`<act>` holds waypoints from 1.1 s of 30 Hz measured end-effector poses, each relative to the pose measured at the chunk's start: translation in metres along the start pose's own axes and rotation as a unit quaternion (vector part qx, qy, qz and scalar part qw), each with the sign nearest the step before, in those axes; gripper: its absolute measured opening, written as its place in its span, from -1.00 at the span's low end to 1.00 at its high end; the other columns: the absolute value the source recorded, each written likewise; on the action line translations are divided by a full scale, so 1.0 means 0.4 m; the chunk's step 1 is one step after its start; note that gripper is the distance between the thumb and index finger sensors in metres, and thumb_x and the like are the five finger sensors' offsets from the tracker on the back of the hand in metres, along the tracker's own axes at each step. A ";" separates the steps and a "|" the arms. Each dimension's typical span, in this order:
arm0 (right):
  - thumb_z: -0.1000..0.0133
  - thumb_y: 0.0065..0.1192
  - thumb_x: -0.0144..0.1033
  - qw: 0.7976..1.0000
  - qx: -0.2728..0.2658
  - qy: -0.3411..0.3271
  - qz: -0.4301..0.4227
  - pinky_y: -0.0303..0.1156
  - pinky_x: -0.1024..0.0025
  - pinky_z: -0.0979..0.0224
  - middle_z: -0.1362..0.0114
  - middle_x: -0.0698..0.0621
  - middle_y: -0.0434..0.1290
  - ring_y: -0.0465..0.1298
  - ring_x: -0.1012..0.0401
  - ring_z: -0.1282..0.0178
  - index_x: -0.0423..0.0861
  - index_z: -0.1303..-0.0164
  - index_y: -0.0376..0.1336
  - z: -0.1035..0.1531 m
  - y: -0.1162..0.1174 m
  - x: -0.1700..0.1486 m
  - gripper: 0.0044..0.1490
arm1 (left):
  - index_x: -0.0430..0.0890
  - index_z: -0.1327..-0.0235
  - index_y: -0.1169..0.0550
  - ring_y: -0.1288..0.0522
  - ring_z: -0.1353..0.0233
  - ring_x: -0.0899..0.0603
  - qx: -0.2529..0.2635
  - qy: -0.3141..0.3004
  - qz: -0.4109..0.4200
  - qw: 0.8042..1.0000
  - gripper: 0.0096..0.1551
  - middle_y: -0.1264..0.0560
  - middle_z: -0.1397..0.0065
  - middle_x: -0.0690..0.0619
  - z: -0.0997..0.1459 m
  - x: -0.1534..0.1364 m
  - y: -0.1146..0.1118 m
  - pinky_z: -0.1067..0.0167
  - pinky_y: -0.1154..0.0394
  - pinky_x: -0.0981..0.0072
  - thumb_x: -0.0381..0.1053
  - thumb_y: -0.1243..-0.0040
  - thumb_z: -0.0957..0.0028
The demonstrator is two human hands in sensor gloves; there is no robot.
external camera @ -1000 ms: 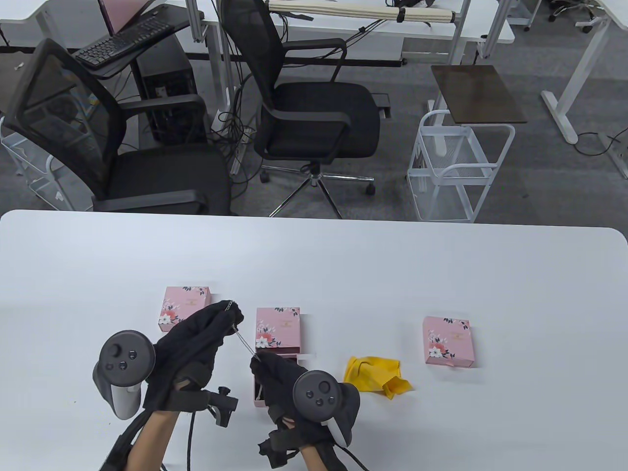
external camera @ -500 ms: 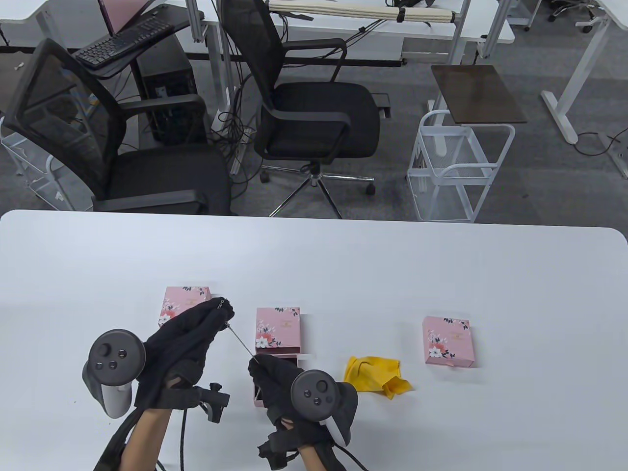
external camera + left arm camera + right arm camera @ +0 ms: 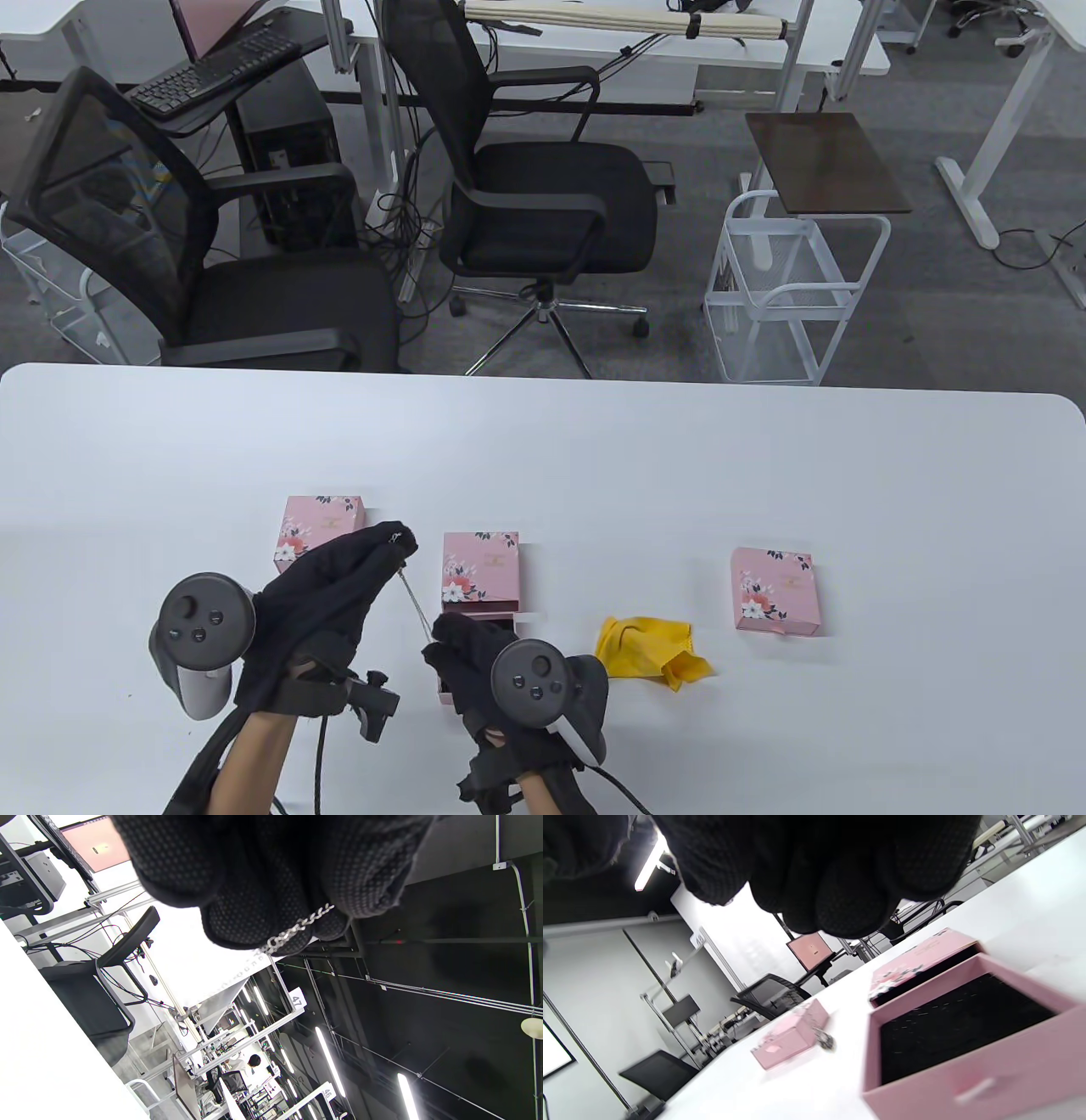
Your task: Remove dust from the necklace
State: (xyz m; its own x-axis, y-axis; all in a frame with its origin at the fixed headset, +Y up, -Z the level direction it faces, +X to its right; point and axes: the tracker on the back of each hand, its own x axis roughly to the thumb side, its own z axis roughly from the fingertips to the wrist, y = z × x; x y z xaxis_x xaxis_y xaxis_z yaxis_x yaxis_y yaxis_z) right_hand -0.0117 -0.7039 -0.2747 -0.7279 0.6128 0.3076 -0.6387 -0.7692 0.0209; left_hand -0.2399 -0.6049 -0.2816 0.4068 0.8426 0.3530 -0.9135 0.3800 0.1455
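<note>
- The left hand [image 3: 327,594] is raised above the table [image 3: 764,475]; its fingertips [image 3: 263,925] pinch one end of the necklace [image 3: 413,599], as the left wrist view shows.
- The right hand [image 3: 475,658] has curled fingers and seems to hold the lower end of the chain; the grip itself is hidden.
- The chain stretches between both hands, above the open box [image 3: 967,1035], whose dark drawer looks empty.
- The yellow cloth [image 3: 649,649] lies crumpled beside the right hand, untouched.
- My judgement: the necklace is taken out, but the dusting itself is not begun. Wiping and putting back remain.
- Two closed pink boxes [image 3: 774,590] also remain on the table.
</note>
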 end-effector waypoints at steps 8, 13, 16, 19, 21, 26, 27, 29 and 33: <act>-0.32 0.28 -0.12 0.997 -0.045 0.028 0.062 0.43 -0.06 -0.33 -0.50 -0.32 0.38 0.47 -0.22 -0.31 -0.23 -0.60 0.19 0.002 -0.090 -0.030 -0.27 | 0.08 -0.15 -0.72 -0.68 -0.20 -0.06 -0.009 -0.004 0.005 1.000 -0.63 -0.75 -0.23 0.03 0.000 0.000 -0.003 -0.09 -0.63 0.09 0.14 -0.35 -0.16; -0.33 0.27 -0.15 0.985 -0.152 0.081 0.015 0.43 -0.06 -0.31 -0.49 -0.33 0.39 0.48 -0.22 -0.29 -0.24 -0.58 0.21 0.013 -0.218 -0.092 -0.31 | 0.09 -0.15 -0.73 -0.68 -0.19 -0.05 0.000 0.000 0.018 1.000 -0.62 -0.75 -0.22 0.05 0.004 0.002 0.002 -0.09 -0.63 0.10 0.16 -0.36 -0.15; -0.35 0.26 -0.15 0.979 -0.145 0.129 0.057 0.42 -0.08 -0.32 -0.50 -0.36 0.38 0.46 -0.25 -0.30 -0.25 -0.59 0.20 0.023 -0.270 -0.148 -0.31 | 0.10 -0.14 -0.73 -0.68 -0.19 -0.05 0.003 0.005 0.024 1.000 -0.63 -0.75 -0.22 0.05 0.004 0.000 0.007 -0.08 -0.63 0.10 0.17 -0.37 -0.14; -0.36 0.25 -0.12 0.969 -0.081 0.184 0.145 0.40 -0.11 -0.34 -0.53 -0.40 0.34 0.44 -0.29 -0.33 -0.27 -0.60 0.20 0.024 -0.275 -0.202 -0.28 | 0.10 -0.14 -0.73 -0.68 -0.18 -0.05 0.002 0.009 0.035 0.999 -0.62 -0.76 -0.21 0.06 0.004 -0.002 0.007 -0.08 -0.63 0.10 0.18 -0.37 -0.15; -0.37 0.23 -0.07 0.952 -0.031 0.234 0.195 0.38 -0.14 -0.36 -0.55 -0.44 0.30 0.41 -0.32 -0.35 -0.30 -0.62 0.17 0.023 -0.260 -0.237 -0.23 | 0.10 -0.14 -0.73 -0.68 -0.18 -0.05 0.001 0.013 0.040 0.999 -0.62 -0.76 -0.21 0.06 0.004 0.000 0.007 -0.08 -0.63 0.10 0.18 -0.37 -0.15; -0.37 0.19 0.01 0.902 0.084 0.328 0.266 0.37 -0.18 -0.37 -0.57 -0.52 0.26 0.38 -0.39 -0.36 -0.40 -0.64 0.15 -0.001 -0.170 -0.301 -0.12 | 0.10 -0.15 -0.73 -0.68 -0.18 -0.05 0.003 0.017 0.044 0.999 -0.62 -0.76 -0.21 0.06 0.004 0.000 0.011 -0.07 -0.63 0.10 0.18 -0.37 -0.15; -0.37 0.19 0.03 0.895 0.098 0.333 0.280 0.36 -0.19 -0.38 -0.58 -0.53 0.25 0.37 -0.40 -0.37 -0.41 -0.65 0.13 -0.007 -0.152 -0.307 -0.09 | 0.10 -0.15 -0.73 -0.69 -0.18 -0.05 0.003 0.017 0.045 0.999 -0.62 -0.76 -0.21 0.06 0.005 0.000 0.011 -0.07 -0.63 0.10 0.18 -0.37 -0.15; -0.36 0.21 0.04 0.885 0.110 0.330 0.311 0.35 -0.20 -0.39 -0.60 -0.54 0.22 0.35 -0.41 -0.39 -0.39 -0.67 0.10 -0.021 -0.121 -0.313 -0.07 | 0.10 -0.15 -0.73 -0.68 -0.18 -0.05 0.003 0.016 0.046 0.999 -0.62 -0.75 -0.21 0.05 0.004 0.001 0.012 -0.08 -0.63 0.10 0.18 -0.36 -0.15; -0.34 0.23 0.03 0.859 0.137 0.329 0.367 0.40 -0.15 -0.38 -0.59 -0.50 0.26 0.42 -0.34 -0.36 -0.34 -0.65 0.16 -0.039 -0.069 -0.323 -0.12 | 0.09 -0.15 -0.73 -0.68 -0.18 -0.05 0.000 0.015 0.046 0.999 -0.62 -0.76 -0.21 0.05 0.005 0.000 0.011 -0.07 -0.63 0.10 0.18 -0.36 -0.16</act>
State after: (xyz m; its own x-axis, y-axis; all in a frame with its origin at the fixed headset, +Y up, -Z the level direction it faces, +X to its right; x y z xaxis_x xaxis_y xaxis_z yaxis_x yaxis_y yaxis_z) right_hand 0.0960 -0.7591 -0.3300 -0.9508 -0.1546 -0.2685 0.0695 -0.9510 0.3012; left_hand -0.2438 -0.6039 -0.2792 0.3212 0.8853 0.3363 -0.9470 0.3003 0.1139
